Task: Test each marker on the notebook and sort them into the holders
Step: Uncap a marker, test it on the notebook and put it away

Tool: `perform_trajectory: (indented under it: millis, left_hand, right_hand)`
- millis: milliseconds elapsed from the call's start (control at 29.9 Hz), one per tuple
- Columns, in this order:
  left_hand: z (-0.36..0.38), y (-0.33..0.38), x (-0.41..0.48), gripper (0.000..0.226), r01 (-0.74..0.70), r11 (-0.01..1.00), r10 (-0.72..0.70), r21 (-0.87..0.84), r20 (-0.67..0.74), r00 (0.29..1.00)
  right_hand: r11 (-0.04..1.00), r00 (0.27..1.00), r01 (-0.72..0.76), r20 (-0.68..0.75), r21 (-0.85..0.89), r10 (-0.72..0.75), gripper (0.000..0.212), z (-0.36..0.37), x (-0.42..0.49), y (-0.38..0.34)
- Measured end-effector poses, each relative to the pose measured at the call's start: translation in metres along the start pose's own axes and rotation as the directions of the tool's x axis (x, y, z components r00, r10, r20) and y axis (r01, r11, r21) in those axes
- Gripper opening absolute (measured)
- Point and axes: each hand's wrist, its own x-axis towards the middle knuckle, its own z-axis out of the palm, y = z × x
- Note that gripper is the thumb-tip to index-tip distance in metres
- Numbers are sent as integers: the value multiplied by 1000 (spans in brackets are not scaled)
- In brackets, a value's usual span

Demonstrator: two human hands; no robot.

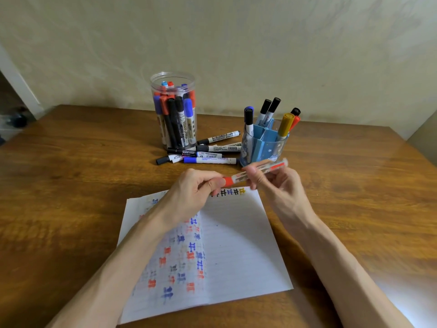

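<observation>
Open on the wooden table (71, 174), the notebook (236, 245) bears red, blue and black test marks. Above its far edge, the left hand (194, 192) pinches the red marker (234, 179) at its capped end; the right hand (276, 183) grips the barrel. Loose markers (208, 152) lie between the clear jar (173, 110) and the blue holder (262, 143).

Glossy wood table (354, 185), clear plastic jar (173, 78), matt paper notebook (238, 245)

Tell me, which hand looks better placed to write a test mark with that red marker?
Probably the right hand: it grips the barrel of the red marker, while the left hand pinches the cap end above the notebook.
</observation>
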Motion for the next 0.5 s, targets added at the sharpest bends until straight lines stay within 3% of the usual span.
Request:
perform_trajectory:
  millis: [100, 167, 268, 368, 502]
  left_hand:
    - [-25, -16, -3, 25, 112, 990, -121, -86, -109, 987]
    - [-30, -19, -5, 24, 118, 989, -130, -91, -132, 983]
    - [-14, -9, -2, 20, 65, 997, -70, -47, -101, 992]
    - [-4, -7, -3, 26, 37, 997, -31, 70, -82, 996]
    - [-1, -12, -7, 29, 0, 971, 16, 240, -66, 998]
  right_hand:
    - [991, 979, 18, -203, 132, 10, 27, -30, 8, -3]
    - [996, 963, -12, -266, 93, 37, 26, -33, 10, 1]
    - [990, 947, -134, -289, 35, 139, 23, -21, 12, 10]
    - [961, 926, -260, -258, 98, 277, 19, -18, 11, 7]
    - [964, 938, -265, -232, -8, 256, 14, -19, 9, 12]
